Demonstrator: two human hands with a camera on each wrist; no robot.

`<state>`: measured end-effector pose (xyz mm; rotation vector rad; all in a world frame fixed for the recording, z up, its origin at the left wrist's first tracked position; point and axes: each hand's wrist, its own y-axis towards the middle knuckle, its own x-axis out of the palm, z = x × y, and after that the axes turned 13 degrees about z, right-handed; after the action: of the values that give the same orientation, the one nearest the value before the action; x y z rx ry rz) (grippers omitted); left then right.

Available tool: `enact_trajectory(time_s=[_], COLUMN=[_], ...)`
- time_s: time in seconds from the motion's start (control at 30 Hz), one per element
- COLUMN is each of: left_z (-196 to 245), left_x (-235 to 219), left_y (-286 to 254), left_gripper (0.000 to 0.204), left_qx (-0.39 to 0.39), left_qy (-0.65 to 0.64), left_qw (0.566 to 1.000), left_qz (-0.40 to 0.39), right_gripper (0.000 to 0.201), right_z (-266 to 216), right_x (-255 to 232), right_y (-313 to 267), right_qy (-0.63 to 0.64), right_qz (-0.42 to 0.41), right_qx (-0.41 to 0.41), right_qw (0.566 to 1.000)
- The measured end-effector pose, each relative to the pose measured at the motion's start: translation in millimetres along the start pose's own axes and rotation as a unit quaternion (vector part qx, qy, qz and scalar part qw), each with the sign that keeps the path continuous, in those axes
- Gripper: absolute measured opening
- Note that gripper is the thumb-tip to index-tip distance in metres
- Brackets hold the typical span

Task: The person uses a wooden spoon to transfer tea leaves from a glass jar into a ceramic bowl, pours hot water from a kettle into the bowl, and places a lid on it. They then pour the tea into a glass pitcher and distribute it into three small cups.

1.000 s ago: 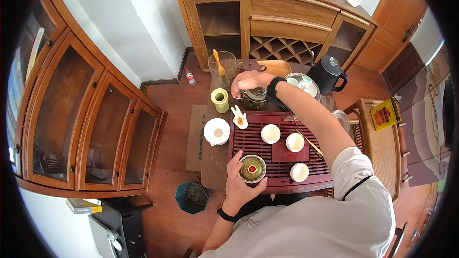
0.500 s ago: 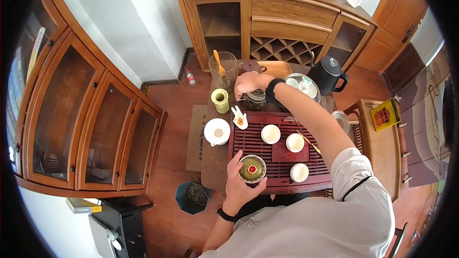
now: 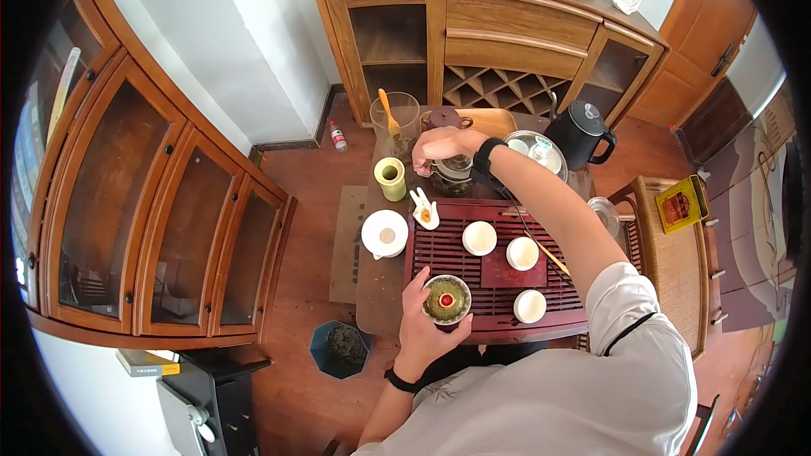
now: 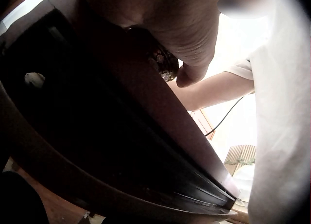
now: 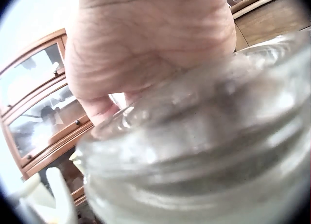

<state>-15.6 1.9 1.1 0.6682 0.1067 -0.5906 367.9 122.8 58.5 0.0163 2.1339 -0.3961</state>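
My left hand [image 3: 421,325] grips a small round patterned bowl [image 3: 441,311] at the near edge of the tea tray [image 3: 494,327]. Its top shows green-gold with a red centre; in the left wrist view its floral side [image 4: 165,63] peeks out below the fingers. Across the table, my right hand [image 3: 448,143] bends down at the left side of a glass teapot [image 3: 454,184]. That hand's palm [image 5: 150,49] faces the right wrist camera, above the blurred glass [image 5: 194,165]. I cannot tell what its fingertips hold, as they are hidden.
Three white cups, one nearest me [image 3: 530,306], stand on the tray. Left of it are a white pitcher [image 3: 384,235], a white hand-shaped ornament [image 3: 426,209] and a yellow-green vase [image 3: 391,177]. Behind are a glass jar [image 3: 407,105] with an orange scoop and a black kettle [image 3: 579,137].
My right hand turns at the wrist, knuckles up half a second ago and fingers tipped down again now, staying beside the teapot. The left hand and its bowl keep their place.
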Motion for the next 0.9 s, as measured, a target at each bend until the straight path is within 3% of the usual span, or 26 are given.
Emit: enact_trajectory(time_s=[0.47,0.9], left_z=[0,1], left_x=[0,1], left_y=[-1,0], left_gripper=[0.090,0.090], left_qx=[-0.007,0.002], left_qy=[0.002,0.001], left_qw=[1.000,1.000], left_qz=[-0.003,0.000], right_gripper=[0.037,0.038], right_z=[16,19], right_x=[3,2], right_y=[7,6], right_qy=[0.147,0.143], right_qz=[-0.011,0.007], right_qx=[-0.043,-0.058], right_qw=[0.988,0.988])
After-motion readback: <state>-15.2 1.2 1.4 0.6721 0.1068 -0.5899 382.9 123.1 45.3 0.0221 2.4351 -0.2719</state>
